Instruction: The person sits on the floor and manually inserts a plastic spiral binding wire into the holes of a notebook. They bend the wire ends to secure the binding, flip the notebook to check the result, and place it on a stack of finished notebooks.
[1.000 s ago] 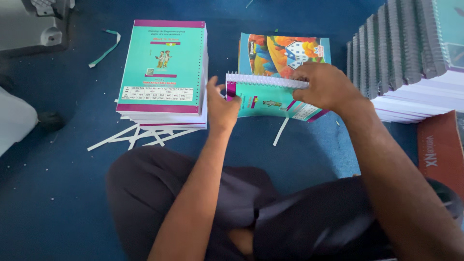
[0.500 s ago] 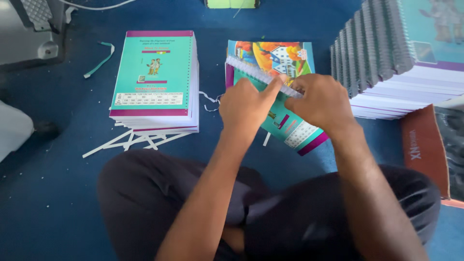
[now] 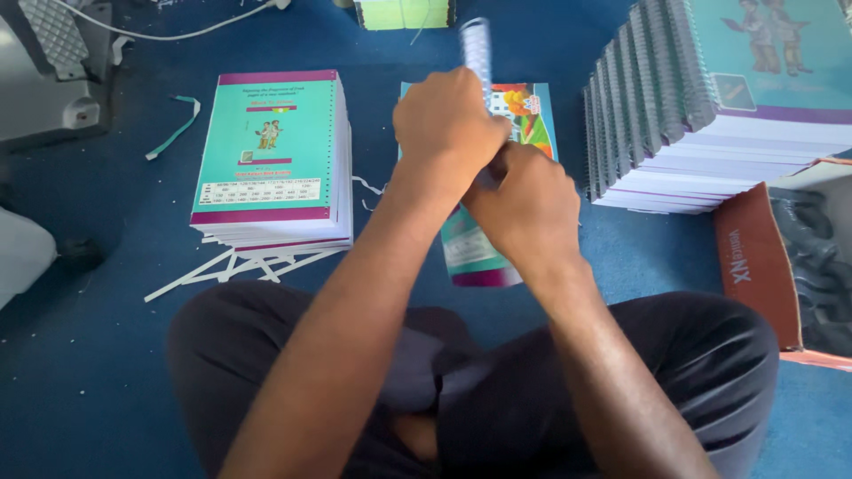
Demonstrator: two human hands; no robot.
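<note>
My left hand [image 3: 448,124] and my right hand [image 3: 524,208] are closed together on a thin teal booklet [image 3: 475,253] held on edge over my lap. Its white spiral spine [image 3: 477,49] points away from me, above my left knuckles. The lower part of its cover, teal with a purple strip, shows under my right hand. Beneath the hands, flat on the blue floor, lies another booklet with a colourful picture cover [image 3: 528,111].
A stack of unbound teal booklets [image 3: 271,160] sits at the left, with white paper strips [image 3: 240,264] in front of it. A tall pile of spiral-bound booklets [image 3: 710,106] stands at the right. A cardboard box [image 3: 781,266] is at far right, a grey machine [image 3: 53,71] at far left.
The booklet has turned from lying sideways to standing on edge, spine pointing away. Both hands came closer together and rose towards the camera.
</note>
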